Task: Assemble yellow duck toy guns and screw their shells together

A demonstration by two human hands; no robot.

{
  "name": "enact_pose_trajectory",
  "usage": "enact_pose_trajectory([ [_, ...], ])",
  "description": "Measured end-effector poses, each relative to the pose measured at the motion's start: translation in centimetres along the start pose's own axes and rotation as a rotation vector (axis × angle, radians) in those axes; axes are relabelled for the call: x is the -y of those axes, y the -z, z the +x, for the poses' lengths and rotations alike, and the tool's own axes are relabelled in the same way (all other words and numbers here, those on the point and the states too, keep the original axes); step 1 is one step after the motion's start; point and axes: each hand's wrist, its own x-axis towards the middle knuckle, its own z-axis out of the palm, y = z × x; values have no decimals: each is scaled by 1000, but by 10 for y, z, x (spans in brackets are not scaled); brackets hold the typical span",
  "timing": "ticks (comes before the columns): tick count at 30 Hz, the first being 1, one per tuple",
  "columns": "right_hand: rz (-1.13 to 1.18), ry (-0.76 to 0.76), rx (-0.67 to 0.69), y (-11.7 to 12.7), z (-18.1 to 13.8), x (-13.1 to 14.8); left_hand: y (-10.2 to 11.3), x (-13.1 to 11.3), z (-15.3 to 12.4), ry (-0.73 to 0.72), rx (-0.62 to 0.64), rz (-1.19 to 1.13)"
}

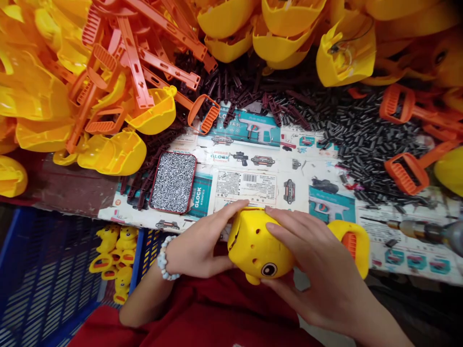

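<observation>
The yellow toy shell (pixel 261 248), rounded glossy plastic with small round holes and a ringed eye, sits between both hands at the tabletop's (pixel 85 193) near edge; the left hand (pixel 202 246) has its grip around the shell's left side; the right hand (pixel 314 260) grasps the right, fingers spread over the far side; farther left, silvery screws (pixel 173 183) fill a shallow rectangular tray (pixel 193 179); far right, smooth black cylinders (pixel 365 140) lie heaped.
</observation>
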Motion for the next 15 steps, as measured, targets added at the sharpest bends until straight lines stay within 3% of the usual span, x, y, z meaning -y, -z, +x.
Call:
enact_pose_trajectory([
  [8,22,-18,-77,-2,2,1,-2,6,3,-9,-7,16],
  [15,24,-2,-27,0,4,0,-3,10,4,-38,-51,34],
])
